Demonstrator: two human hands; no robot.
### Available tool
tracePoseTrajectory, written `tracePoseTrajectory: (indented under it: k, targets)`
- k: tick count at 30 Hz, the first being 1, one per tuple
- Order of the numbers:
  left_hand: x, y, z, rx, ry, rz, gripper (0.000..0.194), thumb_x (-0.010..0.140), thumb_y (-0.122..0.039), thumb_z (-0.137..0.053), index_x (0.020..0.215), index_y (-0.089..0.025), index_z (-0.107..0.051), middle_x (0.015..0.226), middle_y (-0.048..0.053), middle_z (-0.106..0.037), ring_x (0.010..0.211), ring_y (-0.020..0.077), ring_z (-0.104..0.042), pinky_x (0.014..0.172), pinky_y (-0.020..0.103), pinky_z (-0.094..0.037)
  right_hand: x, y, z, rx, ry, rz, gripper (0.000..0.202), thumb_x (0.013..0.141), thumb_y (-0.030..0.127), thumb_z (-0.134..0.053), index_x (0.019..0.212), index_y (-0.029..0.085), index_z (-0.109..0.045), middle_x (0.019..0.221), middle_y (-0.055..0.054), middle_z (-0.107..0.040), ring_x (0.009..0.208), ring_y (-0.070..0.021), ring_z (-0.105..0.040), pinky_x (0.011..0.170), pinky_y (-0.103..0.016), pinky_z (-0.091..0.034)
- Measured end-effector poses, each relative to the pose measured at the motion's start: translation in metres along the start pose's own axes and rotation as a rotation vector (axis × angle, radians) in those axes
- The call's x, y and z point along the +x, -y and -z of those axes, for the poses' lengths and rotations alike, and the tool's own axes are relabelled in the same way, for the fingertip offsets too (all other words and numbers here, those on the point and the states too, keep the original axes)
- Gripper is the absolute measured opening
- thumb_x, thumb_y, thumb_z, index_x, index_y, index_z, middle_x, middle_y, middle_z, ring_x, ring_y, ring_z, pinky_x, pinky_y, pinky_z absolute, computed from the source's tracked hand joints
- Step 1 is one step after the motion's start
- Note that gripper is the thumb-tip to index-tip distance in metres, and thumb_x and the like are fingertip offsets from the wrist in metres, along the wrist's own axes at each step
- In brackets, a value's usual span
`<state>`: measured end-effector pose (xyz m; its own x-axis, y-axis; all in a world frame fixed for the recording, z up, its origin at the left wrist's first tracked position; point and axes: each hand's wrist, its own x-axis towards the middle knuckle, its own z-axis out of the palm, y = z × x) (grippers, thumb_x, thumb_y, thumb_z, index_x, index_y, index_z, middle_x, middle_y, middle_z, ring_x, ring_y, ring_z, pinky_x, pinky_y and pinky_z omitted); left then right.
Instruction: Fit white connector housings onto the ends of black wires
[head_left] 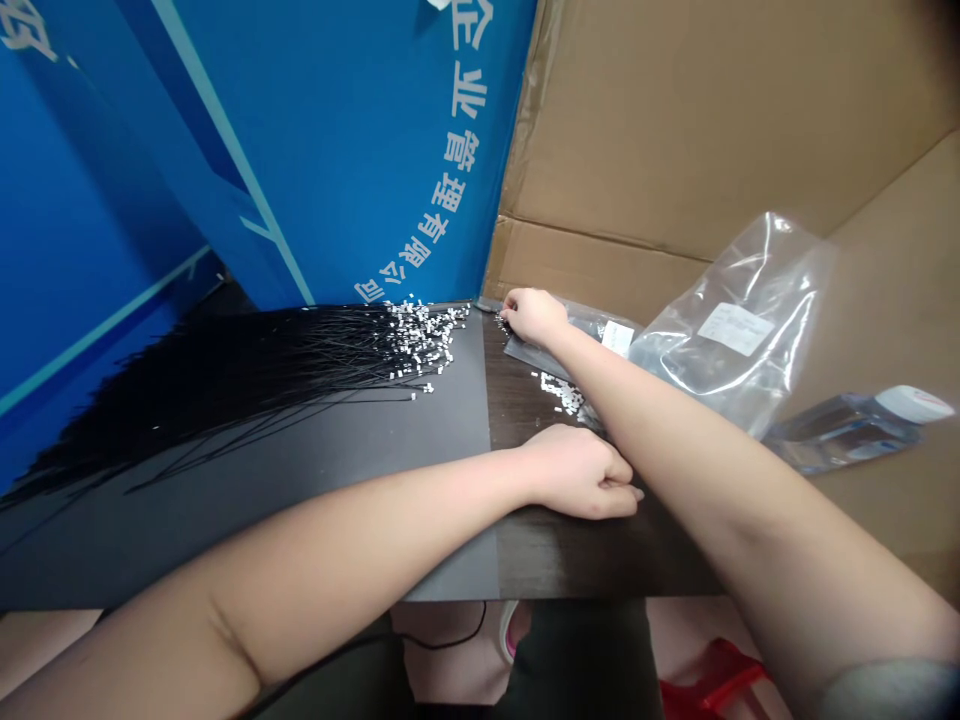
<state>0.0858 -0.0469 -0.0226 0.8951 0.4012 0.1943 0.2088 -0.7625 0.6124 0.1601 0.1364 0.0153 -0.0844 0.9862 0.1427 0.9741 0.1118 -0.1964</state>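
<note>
My right hand (534, 314) reaches to the back of the table with its fingers pinched together, over a few tiny parts (502, 323) by the mouth of a flat clear bag (525, 349). What the fingertips hold, if anything, is too small to make out. Nearer to me, my left hand (581, 472) is closed with its fingers curled, resting low over the dark wood-grain tabletop (547, 550). Its grip is hidden from view. Between the two hands lies a small pile of white connector housings (561, 393), partly covered by my right forearm.
A large bundle of black wires (225, 370) with white connectors (424, 335) on their ends spreads over the grey mat (360, 440) at left. At right are a labelled clear plastic bag (735, 340) and a water bottle (847, 432). Blue panel (360, 130) and cardboard (675, 120) stand behind.
</note>
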Motion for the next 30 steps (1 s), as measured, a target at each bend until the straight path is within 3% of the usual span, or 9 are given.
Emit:
tracePoseTrajectory:
  k: [5,8,14,17,20,22,25,28,30]
  targets:
    - [0.001,0.001,-0.001,0.022,-0.01,-0.037,0.049,0.096,-0.048,-0.056,0.057,-0.02,-0.046,0.066,0.0,-0.064,0.062,0.0151,-0.055,0.059,0.033,-0.031,-0.001,0.003,0.01,0.291,-0.184,0.105,0.013,0.099,0.026,-0.059,0.092,0.019,-0.068,0.106,-0.009,-0.074,0.096,-0.0219,-0.066,0.086,-0.034,-0.05]
    - [0.0,0.001,-0.002,0.051,-0.025,-0.046,0.05,0.097,-0.049,-0.055,0.058,-0.021,-0.047,0.067,0.0,-0.064,0.066,0.0158,-0.057,0.059,0.033,-0.03,-0.001,0.011,0.032,0.523,-0.378,0.197,0.009,0.099,0.02,-0.06,0.093,0.017,-0.066,0.099,-0.007,-0.071,0.097,-0.0188,-0.065,0.088,-0.032,-0.051]
    - [-0.003,0.0,-0.007,0.15,-0.028,-0.101,0.049,0.1,-0.05,-0.053,0.061,-0.02,-0.054,0.079,0.001,-0.073,0.078,0.0159,-0.065,0.057,0.033,-0.028,-0.05,0.03,0.127,1.095,-0.553,0.352,0.021,0.108,0.038,-0.055,0.1,0.023,-0.067,0.097,0.001,-0.073,0.096,-0.0143,-0.072,0.074,-0.031,-0.049]
    - [-0.005,-0.002,-0.01,0.261,-0.021,-0.211,0.045,0.104,-0.046,-0.052,0.067,-0.021,-0.065,0.086,0.002,-0.076,0.083,0.0168,-0.069,0.06,0.034,-0.035,-0.093,0.022,0.176,1.298,-0.565,0.304,0.028,0.108,0.034,-0.051,0.088,0.026,-0.069,0.1,0.006,-0.078,0.107,-0.0172,-0.074,0.07,-0.033,-0.048]
    - [-0.011,-0.015,-0.013,0.412,-0.032,-0.353,0.038,0.105,-0.041,-0.053,0.079,-0.022,-0.073,0.091,0.005,-0.077,0.082,0.0187,-0.069,0.068,0.037,-0.044,-0.121,0.0,0.195,1.308,-0.508,0.195,0.045,0.109,0.045,-0.043,0.077,0.028,-0.07,0.123,0.011,-0.078,0.122,-0.022,-0.071,0.064,-0.032,-0.047]
    - [-0.019,-0.034,-0.018,0.488,-0.03,-0.472,0.031,0.103,-0.039,-0.055,0.085,-0.023,-0.075,0.096,0.006,-0.077,0.082,0.0203,-0.068,0.071,0.04,-0.048,-0.128,-0.013,0.185,1.393,-0.467,0.139,0.045,0.112,0.037,-0.039,0.078,0.026,-0.066,0.125,0.006,-0.076,0.113,-0.0152,-0.072,0.064,-0.026,-0.05]
    - [-0.041,-0.078,-0.023,0.457,0.014,-0.637,0.033,0.103,-0.035,-0.051,0.085,-0.026,-0.077,0.106,0.005,-0.078,0.085,0.0194,-0.067,0.07,0.04,-0.051,-0.129,-0.021,0.14,1.543,-0.399,-0.013,0.034,0.112,0.032,-0.043,0.08,0.023,-0.054,0.104,-0.001,-0.075,0.067,-0.0059,-0.062,0.057,-0.023,-0.048]
    - [-0.063,-0.116,-0.01,0.326,0.052,-0.732,0.042,0.105,-0.023,-0.043,0.086,-0.034,-0.079,0.116,0.002,-0.078,0.103,0.0154,-0.068,0.085,0.03,-0.054,-0.131,-0.02,0.081,1.483,-0.262,-0.074,0.027,0.105,0.046,-0.059,0.089,0.024,-0.051,0.093,-0.002,-0.073,0.063,-0.0098,-0.062,0.059,-0.026,-0.054]
    - [-0.069,-0.12,0.012,0.186,0.006,-0.691,0.033,0.103,-0.028,-0.05,0.086,-0.036,-0.078,0.116,0.002,-0.077,0.109,0.0172,-0.068,0.09,0.029,-0.054,-0.136,-0.017,0.046,1.548,-0.209,-0.065,0.032,0.098,0.052,-0.067,0.092,0.025,-0.051,0.088,-0.001,-0.073,0.066,-0.013,-0.066,0.064,-0.029,-0.058]
